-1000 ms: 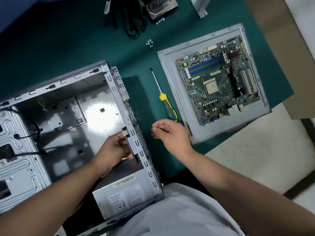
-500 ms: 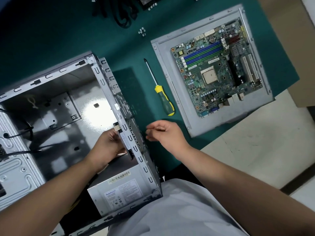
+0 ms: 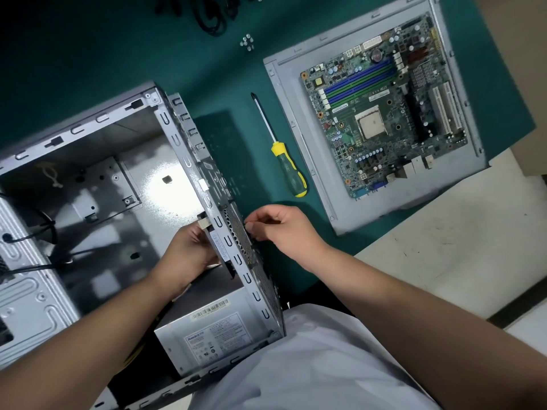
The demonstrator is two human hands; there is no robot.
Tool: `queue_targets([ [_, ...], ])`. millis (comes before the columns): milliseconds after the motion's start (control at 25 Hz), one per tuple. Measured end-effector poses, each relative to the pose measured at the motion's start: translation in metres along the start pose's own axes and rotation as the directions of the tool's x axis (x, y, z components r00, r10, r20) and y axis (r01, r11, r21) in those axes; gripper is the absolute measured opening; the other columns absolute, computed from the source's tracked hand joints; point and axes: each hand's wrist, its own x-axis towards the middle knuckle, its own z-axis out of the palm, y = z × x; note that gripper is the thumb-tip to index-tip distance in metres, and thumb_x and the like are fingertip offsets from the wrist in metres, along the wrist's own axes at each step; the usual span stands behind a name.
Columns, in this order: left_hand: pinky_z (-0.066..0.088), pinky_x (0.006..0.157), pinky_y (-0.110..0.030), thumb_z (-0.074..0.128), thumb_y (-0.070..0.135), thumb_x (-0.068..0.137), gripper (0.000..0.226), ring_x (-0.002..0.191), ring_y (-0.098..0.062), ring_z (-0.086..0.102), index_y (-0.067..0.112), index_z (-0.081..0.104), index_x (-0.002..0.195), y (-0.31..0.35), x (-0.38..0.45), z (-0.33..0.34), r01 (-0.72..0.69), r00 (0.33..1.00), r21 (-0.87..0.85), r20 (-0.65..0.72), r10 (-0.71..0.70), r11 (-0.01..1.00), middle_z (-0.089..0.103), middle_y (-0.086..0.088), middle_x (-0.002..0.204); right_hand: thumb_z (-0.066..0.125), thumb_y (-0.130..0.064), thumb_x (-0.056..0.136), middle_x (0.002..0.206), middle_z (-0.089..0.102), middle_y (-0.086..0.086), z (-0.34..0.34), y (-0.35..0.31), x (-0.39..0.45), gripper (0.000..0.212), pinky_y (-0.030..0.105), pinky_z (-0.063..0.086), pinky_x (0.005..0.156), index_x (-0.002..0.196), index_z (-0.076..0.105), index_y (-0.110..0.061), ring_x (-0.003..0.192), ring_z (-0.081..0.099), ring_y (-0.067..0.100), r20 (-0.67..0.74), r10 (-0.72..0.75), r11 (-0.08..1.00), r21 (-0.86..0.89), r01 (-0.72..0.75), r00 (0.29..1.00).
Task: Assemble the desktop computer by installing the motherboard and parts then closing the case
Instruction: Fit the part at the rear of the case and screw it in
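The open grey computer case [image 3: 102, 118] lies on its side at the left, with a power supply [image 3: 219, 335] in its near corner. My left hand [image 3: 189, 255] reaches inside and holds a dark labelled part [image 3: 219, 247] against the inner face of the rear wall [image 3: 189, 164]. My right hand [image 3: 284, 229] is outside that wall, its fingertips pinching a small screw at the perforated grille [image 3: 236, 229]; the screw itself is barely visible. The green motherboard [image 3: 384, 113] lies on a grey metal tray [image 3: 296, 128] at the right.
A yellow-and-green screwdriver [image 3: 290, 170] lies on the green mat [image 3: 88, 54] between case and tray. Several loose screws [image 3: 246, 42] and black cables [image 3: 207, 13] sit at the far edge. Black wires [image 3: 32, 236] run inside the case's left side. The mat ends near the tray's right side.
My right hand has moved left from open air to the outside of the rear wall's grille. My left hand stayed inside on the part. The view shifted closer.
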Motion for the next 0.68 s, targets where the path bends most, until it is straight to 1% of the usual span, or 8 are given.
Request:
queue_targets([
  [80, 0.055, 0.051, -0.021, 0.059, -0.021, 0.088, 0.024, 0.059, -0.013, 0.071, -0.001, 0.070, 0.080, 0.000, -0.001, 0.000, 0.003, 1.000, -0.006, 0.003, -0.003, 1.000, 0.075, -0.005, 0.067, 0.080, -0.015, 0.084, 0.084, 0.075, 0.005, 0.000, 0.000, -0.001, 0.014, 0.041, 0.059, 0.085, 0.083, 0.080, -0.029, 0.075, 0.065, 0.015, 0.000, 0.012, 1.000, -0.001, -0.012, 1.000],
  [160, 0.055, 0.052, -0.021, 0.060, -0.020, 0.088, 0.021, 0.060, -0.013, 0.072, -0.003, 0.070, 0.082, -0.001, -0.001, 0.000, 0.002, 1.000, -0.011, 0.001, -0.002, 1.000, 0.075, -0.006, 0.069, 0.080, -0.013, 0.085, 0.086, 0.076, 0.009, -0.001, -0.001, -0.001, 0.014, 0.041, 0.059, 0.086, 0.083, 0.080, -0.027, 0.076, 0.065, 0.016, -0.005, 0.022, 1.000, -0.003, -0.022, 1.000],
  [280, 0.056, 0.056, -0.022, 0.060, -0.021, 0.087, 0.023, 0.061, -0.012, 0.072, -0.001, 0.071, 0.083, -0.001, -0.001, -0.001, -0.011, 1.000, -0.011, 0.014, 0.011, 1.000, 0.076, -0.005, 0.070, 0.080, -0.008, 0.086, 0.090, 0.075, 0.017, 0.000, -0.006, -0.001, 0.013, 0.041, 0.059, 0.086, 0.085, 0.079, -0.021, 0.076, 0.065, 0.018, -0.016, 0.025, 1.000, -0.004, -0.025, 1.000],
  [360, 0.056, 0.056, -0.023, 0.060, -0.023, 0.087, 0.025, 0.060, -0.013, 0.071, 0.000, 0.071, 0.084, -0.001, -0.001, -0.001, -0.010, 1.000, -0.027, 0.016, 0.010, 1.000, 0.076, -0.005, 0.068, 0.080, -0.006, 0.086, 0.091, 0.075, 0.019, 0.000, -0.009, -0.002, 0.010, 0.041, 0.060, 0.086, 0.086, 0.079, -0.016, 0.075, 0.065, 0.019, -0.021, 0.031, 0.999, -0.015, -0.031, 0.999],
  [440, 0.056, 0.054, -0.023, 0.059, -0.024, 0.087, 0.026, 0.057, -0.013, 0.071, -0.001, 0.070, 0.085, -0.002, -0.001, -0.003, -0.006, 0.999, -0.038, 0.032, 0.007, 0.999, 0.075, -0.005, 0.067, 0.080, -0.005, 0.086, 0.090, 0.076, 0.017, -0.001, -0.012, -0.002, 0.009, 0.038, 0.060, 0.085, 0.088, 0.079, -0.014, 0.074, 0.065, 0.018, -0.017, 0.039, 0.999, -0.029, -0.039, 0.999],
  [560, 0.054, 0.050, -0.023, 0.057, -0.024, 0.088, 0.022, 0.053, -0.012, 0.068, -0.004, 0.065, 0.084, -0.003, -0.001, -0.004, 0.002, 0.998, -0.051, 0.058, 0.001, 0.999, 0.073, -0.005, 0.064, 0.078, -0.005, 0.087, 0.086, 0.077, 0.010, -0.004, -0.013, -0.003, 0.008, 0.031, 0.062, 0.082, 0.091, 0.079, -0.013, 0.073, 0.067, 0.015, -0.007, 0.043, 0.998, -0.040, -0.043, 0.999],
  [680, 0.054, 0.050, -0.023, 0.056, -0.026, 0.087, 0.022, 0.054, -0.013, 0.068, -0.005, 0.063, 0.088, -0.006, 0.000, -0.004, 0.015, 0.998, -0.057, 0.057, -0.012, 0.998, 0.073, -0.005, 0.066, 0.077, -0.006, 0.089, 0.085, 0.077, 0.009, -0.005, -0.012, -0.002, 0.010, 0.033, 0.062, 0.083, 0.091, 0.079, -0.016, 0.073, 0.068, 0.016, -0.001, 0.029, 0.997, -0.068, -0.029, 1.000],
])
